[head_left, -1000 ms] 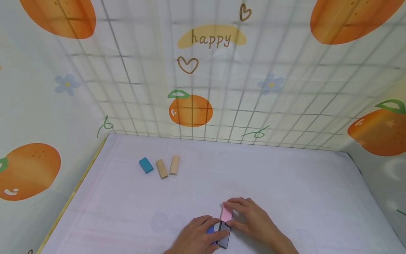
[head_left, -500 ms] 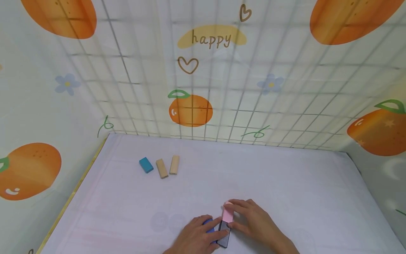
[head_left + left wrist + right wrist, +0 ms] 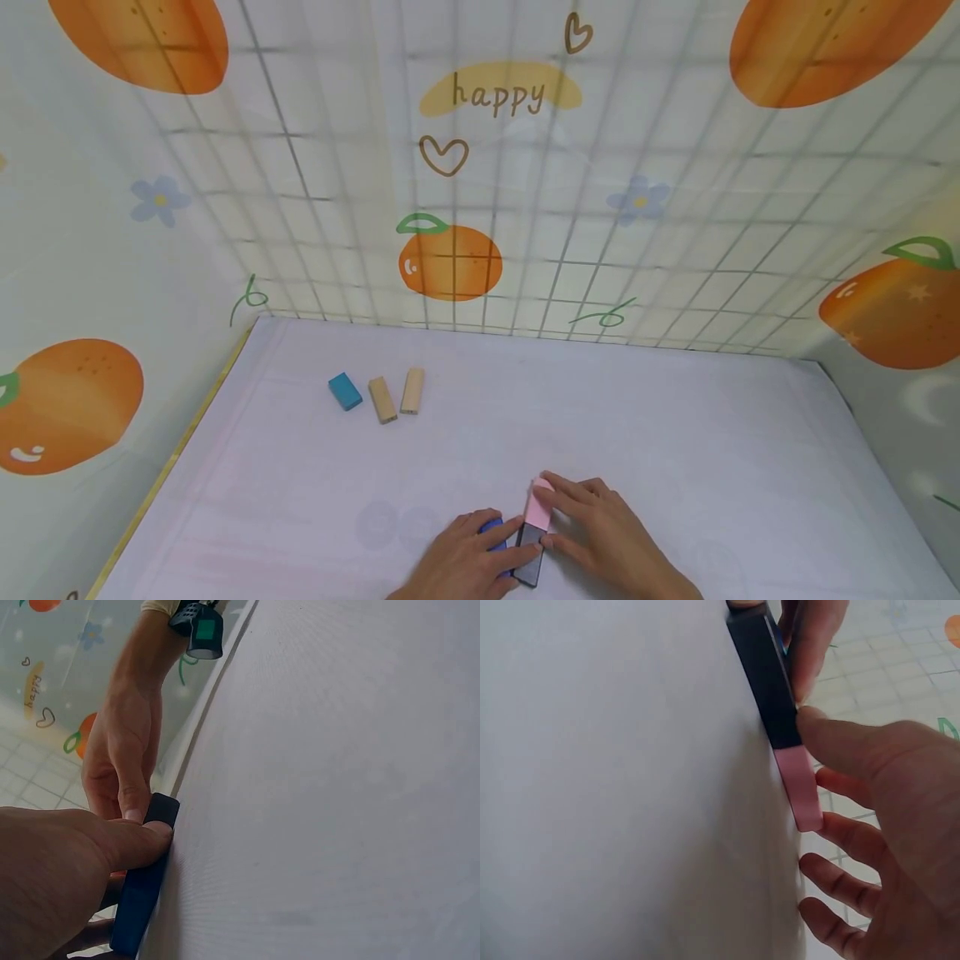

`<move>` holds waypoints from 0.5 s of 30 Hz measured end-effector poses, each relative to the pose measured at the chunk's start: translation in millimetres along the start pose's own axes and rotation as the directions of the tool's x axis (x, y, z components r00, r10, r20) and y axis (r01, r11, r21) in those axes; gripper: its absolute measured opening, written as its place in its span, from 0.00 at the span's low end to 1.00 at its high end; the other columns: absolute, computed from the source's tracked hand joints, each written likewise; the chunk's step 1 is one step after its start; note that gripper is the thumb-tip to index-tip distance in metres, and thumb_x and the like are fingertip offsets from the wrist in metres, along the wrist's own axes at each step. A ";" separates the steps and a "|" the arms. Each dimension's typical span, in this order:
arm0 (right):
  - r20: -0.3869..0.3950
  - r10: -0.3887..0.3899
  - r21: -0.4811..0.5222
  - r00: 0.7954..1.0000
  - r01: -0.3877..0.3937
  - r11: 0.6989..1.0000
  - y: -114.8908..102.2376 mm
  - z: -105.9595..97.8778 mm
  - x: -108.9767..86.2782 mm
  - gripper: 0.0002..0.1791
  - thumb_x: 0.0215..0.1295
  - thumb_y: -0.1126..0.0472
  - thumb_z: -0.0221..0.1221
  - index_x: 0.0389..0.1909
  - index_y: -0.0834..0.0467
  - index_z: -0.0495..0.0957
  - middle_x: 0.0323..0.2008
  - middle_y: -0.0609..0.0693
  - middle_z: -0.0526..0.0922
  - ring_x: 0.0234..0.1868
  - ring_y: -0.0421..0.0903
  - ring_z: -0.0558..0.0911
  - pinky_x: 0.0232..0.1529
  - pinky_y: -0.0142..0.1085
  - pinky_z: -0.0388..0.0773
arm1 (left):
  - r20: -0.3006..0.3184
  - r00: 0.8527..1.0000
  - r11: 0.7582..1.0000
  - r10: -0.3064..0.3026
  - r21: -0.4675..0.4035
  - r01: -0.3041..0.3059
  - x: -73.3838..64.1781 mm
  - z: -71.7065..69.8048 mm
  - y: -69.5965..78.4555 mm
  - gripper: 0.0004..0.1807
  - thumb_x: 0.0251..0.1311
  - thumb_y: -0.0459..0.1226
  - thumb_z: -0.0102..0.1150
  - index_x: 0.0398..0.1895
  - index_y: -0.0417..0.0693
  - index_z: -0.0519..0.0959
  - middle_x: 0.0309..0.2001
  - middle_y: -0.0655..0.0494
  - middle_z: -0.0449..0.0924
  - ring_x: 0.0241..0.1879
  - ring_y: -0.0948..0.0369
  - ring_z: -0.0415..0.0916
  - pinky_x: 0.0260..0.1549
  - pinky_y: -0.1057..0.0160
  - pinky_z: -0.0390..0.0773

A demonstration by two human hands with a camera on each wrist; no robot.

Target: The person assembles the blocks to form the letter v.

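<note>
In the head view a pink block (image 3: 538,503) and a dark grey block (image 3: 531,560) lie end to end on the table, with a blue block (image 3: 492,532) to their left, partly covered. My left hand (image 3: 468,554) holds the blue block, its thumb on one end in the left wrist view, while one finger reaches over onto the dark grey block. My right hand (image 3: 607,529) is at the right of the row. Its index finger curls onto the far part of the pink block, and its thumb (image 3: 832,739) presses the dark grey block's side near the joint.
Farther back on the left of the white table (image 3: 675,442) lie a teal block (image 3: 345,391) and two plain wooden blocks, one (image 3: 382,400) tilted, the other (image 3: 412,391) beside it. A printed curtain (image 3: 480,183) rises behind the table.
The pink block has shifted slightly right, lining up more with the dark grey block. My right thumb has slid down and right along the joint. My left hand has barely moved.
</note>
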State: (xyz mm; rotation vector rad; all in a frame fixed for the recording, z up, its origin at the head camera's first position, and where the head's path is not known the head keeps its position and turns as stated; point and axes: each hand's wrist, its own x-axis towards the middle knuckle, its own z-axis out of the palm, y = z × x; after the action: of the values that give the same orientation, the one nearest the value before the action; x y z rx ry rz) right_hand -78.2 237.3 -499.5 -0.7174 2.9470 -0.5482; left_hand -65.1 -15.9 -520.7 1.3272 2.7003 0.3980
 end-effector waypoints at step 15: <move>-0.031 -0.002 -0.019 1.000 0.001 1.000 -1.9 3.7 -2.6 0.33 0.64 0.41 0.65 0.68 0.48 0.76 0.70 0.47 0.73 0.51 0.43 0.74 0.51 0.50 0.77 | -0.048 0.999 1.000 0.001 0.008 -0.001 0.0 3.8 -0.3 0.27 0.72 0.52 0.55 0.73 0.72 0.68 0.71 0.61 0.70 0.66 0.58 0.69 0.62 0.55 0.72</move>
State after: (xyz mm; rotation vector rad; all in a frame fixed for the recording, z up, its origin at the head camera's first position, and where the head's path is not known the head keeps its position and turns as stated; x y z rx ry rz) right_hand -74.5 235.7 -502.3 -0.7197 2.9843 -0.5366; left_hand -64.6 -15.4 -524.4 1.3381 2.7429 0.4248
